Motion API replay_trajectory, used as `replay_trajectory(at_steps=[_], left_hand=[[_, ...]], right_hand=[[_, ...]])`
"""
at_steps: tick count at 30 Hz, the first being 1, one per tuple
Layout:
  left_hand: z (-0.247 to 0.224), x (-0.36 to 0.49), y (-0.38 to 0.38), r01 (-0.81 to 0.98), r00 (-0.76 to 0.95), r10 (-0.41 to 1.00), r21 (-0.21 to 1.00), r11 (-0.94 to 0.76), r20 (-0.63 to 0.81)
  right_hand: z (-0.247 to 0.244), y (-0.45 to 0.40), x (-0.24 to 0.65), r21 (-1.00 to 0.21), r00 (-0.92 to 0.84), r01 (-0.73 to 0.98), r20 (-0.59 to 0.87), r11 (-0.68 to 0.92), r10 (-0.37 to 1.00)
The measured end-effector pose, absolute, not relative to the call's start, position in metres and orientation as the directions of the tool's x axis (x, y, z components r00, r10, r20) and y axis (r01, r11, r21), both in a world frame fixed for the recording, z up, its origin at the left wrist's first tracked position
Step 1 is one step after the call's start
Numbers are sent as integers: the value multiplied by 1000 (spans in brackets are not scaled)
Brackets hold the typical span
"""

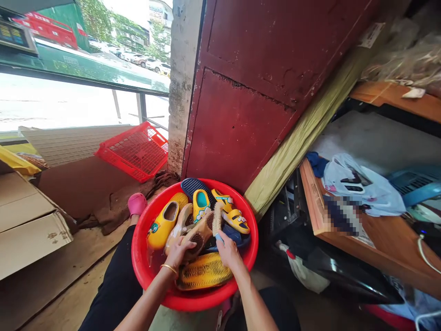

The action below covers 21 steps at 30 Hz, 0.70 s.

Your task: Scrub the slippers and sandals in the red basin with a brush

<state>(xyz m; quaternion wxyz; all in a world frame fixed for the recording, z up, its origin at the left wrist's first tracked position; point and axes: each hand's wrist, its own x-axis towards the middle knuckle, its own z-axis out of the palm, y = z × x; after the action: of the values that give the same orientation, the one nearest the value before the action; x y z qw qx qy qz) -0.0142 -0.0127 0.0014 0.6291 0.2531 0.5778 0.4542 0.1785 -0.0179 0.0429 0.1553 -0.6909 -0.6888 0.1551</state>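
In the tub [203, 301], the left hand [179, 252] is closed on a brown shoe [203, 228], whose long axis points towards one o'clock. The right hand [226, 250], wrapped round the brush [217, 219], has that shoe at ten o'clock; brush-to-shoe contact is unclear.

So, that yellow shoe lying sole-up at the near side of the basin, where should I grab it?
Probably around its middle, from above, pinching both long edges. The yellow shoe lies crosswise with its ridged sole up, so its top is hidden, and its near edge sits close to the wall of the red basin, leaving little room from that side.
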Motion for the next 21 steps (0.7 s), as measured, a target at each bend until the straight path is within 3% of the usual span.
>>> replay_trajectory(at_steps=[6, 11, 15, 21], left_hand=[[13, -12, -18, -670, -64, 878, 672, 314, -474], [22, -12, -18, -751, 1, 829, 547, 370, -560], [23, -17, -15, -762, 132, 752, 419, 494, -646], [17, -20, -11, -657, 319, 580, 266, 706, -750]], right_hand=[[23, -82, 163, -292, -204, 930, 91, 222, 975], [41, -46, 169, -132, -39, 990, 66, 47, 997], [55, -3, 190, -216, 81, 974, 46, -69, 996], [37, 10, 210, -355, 27, 935, 110, 14, 994]])
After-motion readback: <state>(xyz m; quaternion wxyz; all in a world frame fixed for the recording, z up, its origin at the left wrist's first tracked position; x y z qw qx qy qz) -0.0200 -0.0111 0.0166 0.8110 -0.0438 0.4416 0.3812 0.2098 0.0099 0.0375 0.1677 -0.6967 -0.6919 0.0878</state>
